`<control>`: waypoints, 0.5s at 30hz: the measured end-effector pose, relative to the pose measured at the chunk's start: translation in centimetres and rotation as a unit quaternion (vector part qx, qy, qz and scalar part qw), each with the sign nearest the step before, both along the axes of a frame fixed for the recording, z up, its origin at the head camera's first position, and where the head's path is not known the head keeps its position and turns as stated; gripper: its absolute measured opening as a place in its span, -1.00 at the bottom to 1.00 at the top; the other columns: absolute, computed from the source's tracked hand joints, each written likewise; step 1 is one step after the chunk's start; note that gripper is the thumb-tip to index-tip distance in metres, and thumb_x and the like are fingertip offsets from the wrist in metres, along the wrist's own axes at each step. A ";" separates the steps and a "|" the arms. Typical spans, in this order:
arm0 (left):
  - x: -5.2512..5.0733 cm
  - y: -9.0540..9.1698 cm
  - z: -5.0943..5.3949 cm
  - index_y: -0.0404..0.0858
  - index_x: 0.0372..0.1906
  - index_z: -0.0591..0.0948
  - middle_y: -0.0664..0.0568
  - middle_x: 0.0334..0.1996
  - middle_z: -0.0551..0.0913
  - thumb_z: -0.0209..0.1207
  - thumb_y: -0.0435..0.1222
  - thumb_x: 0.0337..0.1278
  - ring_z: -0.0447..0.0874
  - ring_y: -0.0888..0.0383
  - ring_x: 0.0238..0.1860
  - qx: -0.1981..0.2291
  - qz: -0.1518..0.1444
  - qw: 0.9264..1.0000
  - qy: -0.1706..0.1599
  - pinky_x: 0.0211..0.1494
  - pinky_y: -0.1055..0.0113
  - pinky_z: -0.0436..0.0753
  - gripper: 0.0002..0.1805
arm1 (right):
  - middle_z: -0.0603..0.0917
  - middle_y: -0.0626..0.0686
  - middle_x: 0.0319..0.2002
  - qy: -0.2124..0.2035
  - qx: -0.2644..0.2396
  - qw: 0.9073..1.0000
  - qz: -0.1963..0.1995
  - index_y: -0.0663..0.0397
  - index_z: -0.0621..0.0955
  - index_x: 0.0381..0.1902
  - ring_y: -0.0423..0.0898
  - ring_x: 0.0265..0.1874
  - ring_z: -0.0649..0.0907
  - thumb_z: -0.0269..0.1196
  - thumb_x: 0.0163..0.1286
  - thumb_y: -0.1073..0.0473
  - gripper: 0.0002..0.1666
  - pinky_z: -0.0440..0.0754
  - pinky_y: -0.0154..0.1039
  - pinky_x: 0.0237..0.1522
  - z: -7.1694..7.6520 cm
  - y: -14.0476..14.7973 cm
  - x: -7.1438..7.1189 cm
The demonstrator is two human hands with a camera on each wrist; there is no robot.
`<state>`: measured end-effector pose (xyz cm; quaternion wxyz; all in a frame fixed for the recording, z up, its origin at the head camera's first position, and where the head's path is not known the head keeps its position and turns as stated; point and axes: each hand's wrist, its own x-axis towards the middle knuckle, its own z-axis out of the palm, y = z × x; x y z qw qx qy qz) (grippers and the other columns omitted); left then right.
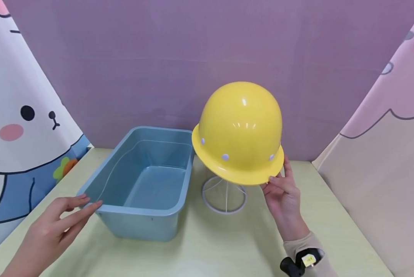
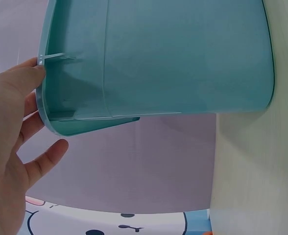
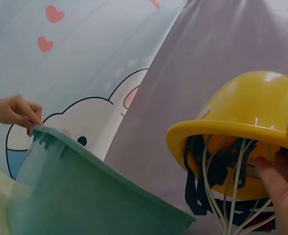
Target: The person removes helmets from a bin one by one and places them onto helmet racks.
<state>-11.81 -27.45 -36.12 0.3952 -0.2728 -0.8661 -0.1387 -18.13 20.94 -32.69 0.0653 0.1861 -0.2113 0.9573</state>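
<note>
My left hand [image 1: 59,223] pinches the near left corner of a blue plastic bin [image 1: 142,211], its thumb and fingers on either side of the rim. In the left wrist view, the bin's outer wall [image 2: 183,58] fills much of the picture. A yellow hard hat [image 1: 241,127] sits tilted over a white wire stand [image 1: 226,211]. The stand's wires [image 3: 239,181] run up inside the hat, and their top is hidden. With thumb on the brim and fingers underneath, my right hand [image 1: 284,196] grips the hat's right side. Dark straps [image 3: 192,181] hang inside the hat.
Bin and stand are on a pale wooden table [image 1: 224,246]. A purple curtain [image 1: 151,69] closes off the back. Cartoon-printed cloths hang at the left [image 1: 30,88] and right [image 1: 390,146]. My right wrist wears a black strap device [image 1: 301,261].
</note>
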 end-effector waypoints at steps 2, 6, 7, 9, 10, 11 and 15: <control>0.0 -0.1 0.0 0.04 0.00 0.78 -0.04 -0.18 0.59 -0.30 0.21 0.50 0.46 0.32 -0.03 0.000 -0.002 1.000 0.002 -0.29 0.73 0.50 -0.35 | 0.51 0.13 0.05 0.002 0.007 1.000 0.003 0.04 0.23 0.26 0.02 -0.38 0.67 -0.16 0.23 0.66 -0.29 0.71 -0.12 -0.31 0.1 0.2 0.1; 0.1 -0.2 0.0 0.04 0.00 0.78 -0.04 -0.17 0.59 -0.30 0.20 0.50 0.42 0.39 0.00 0.000 -0.002 1.000 0.003 -0.28 0.74 0.50 -0.35 | 0.50 0.11 0.03 -0.009 0.023 1.000 0.012 -0.03 0.18 0.25 0.01 -0.44 0.64 -0.17 0.30 0.60 -0.36 0.71 -0.09 -0.24 0.1 0.4 0.2; 0.2 -0.2 0.0 0.04 0.00 0.78 -0.04 -0.17 0.60 -0.30 0.21 0.50 0.42 0.39 0.00 0.000 -0.001 1.000 0.003 -0.28 0.74 0.50 -0.35 | 0.51 0.11 0.01 -0.014 0.025 1.000 0.011 -0.04 0.18 0.25 0.01 -0.44 0.64 -0.16 0.32 0.58 -0.37 0.71 -0.09 -0.23 0.1 0.5 0.3; 0.2 -0.2 0.0 0.04 0.00 0.78 -0.04 -0.17 0.60 -0.31 0.21 0.50 0.43 0.37 -0.01 -0.001 0.002 1.000 0.002 -0.28 0.74 0.50 -0.34 | 0.52 0.11 -0.02 -0.023 0.023 0.999 0.012 -0.05 0.19 0.24 0.02 -0.42 0.64 -0.16 0.37 0.55 -0.42 0.71 -0.07 -0.20 0.1 0.6 0.3; 0.2 -0.2 0.0 0.04 0.00 0.78 -0.04 -0.17 0.59 -0.31 0.21 0.49 0.43 0.36 -0.02 -0.002 0.003 1.000 0.001 -0.28 0.74 0.50 -0.34 | 0.53 0.12 -0.02 -0.027 0.022 0.999 0.013 -0.05 0.18 0.24 0.02 -0.41 0.64 -0.16 0.39 0.53 -0.44 0.71 -0.06 -0.18 0.0 0.7 0.3; 0.2 -0.1 0.0 0.04 -0.01 0.78 -0.04 -0.17 0.59 -0.31 0.21 0.49 0.45 0.34 -0.03 -0.002 0.004 1.000 0.000 -0.28 0.74 0.49 -0.33 | 0.54 0.12 -0.02 -0.028 0.020 0.999 0.013 -0.05 0.18 0.24 0.02 -0.40 0.64 -0.16 0.41 0.52 -0.46 0.70 -0.04 -0.17 0.0 0.8 0.3; 0.2 0.0 0.1 0.01 -0.03 0.79 -0.03 -0.18 0.59 -0.30 0.22 0.48 0.45 0.33 -0.02 0.000 0.005 1.000 -0.002 -0.22 0.77 0.48 -0.33 | 0.57 0.10 -0.05 -0.036 0.037 0.999 0.012 -0.06 0.17 0.26 0.04 -0.28 0.66 -0.20 0.48 0.46 -0.51 0.69 0.01 -0.09 -0.3 1.5 0.2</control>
